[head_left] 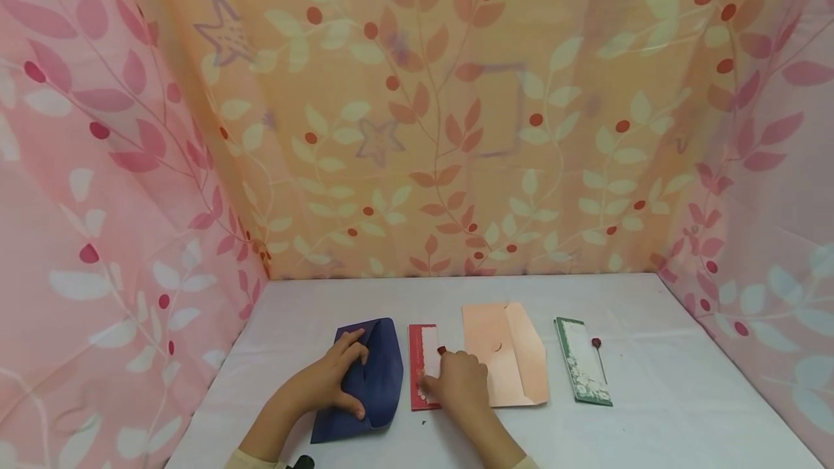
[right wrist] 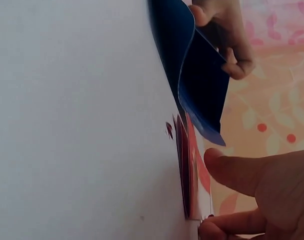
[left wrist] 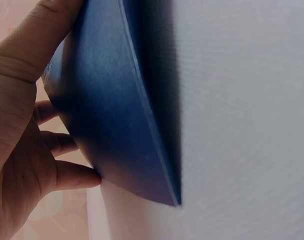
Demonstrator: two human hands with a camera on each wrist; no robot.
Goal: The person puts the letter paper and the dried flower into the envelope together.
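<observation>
A dark blue envelope (head_left: pixel 384 389) stands out on the left in the head view, its flap side facing right. My left hand (head_left: pixel 335 378) grips it, thumb and fingers spread across it; in the right wrist view the envelope's mouth (right wrist: pixel 204 85) gapes. My right hand (head_left: pixel 464 382) is over a red card (head_left: pixel 420 335) with a white floral panel. The right thumb (right wrist: pixel 231 170) is apart from the fingers, close to the card's edge. A small dark red flower head (head_left: pixel 441 349) shows at the right fingertips; any stem is hidden by the hand.
Right of the red card lies a peach envelope (head_left: pixel 482 328), flap to the right. Farther right is a green-bordered floral card (head_left: pixel 583 360) with a small dark red rose on a stem (head_left: pixel 596 343). A tiny dark scrap (head_left: pixel 423 423) lies on the white table (head_left: pixel 684 418). Patterned curtains (head_left: pixel 423 114) enclose the table.
</observation>
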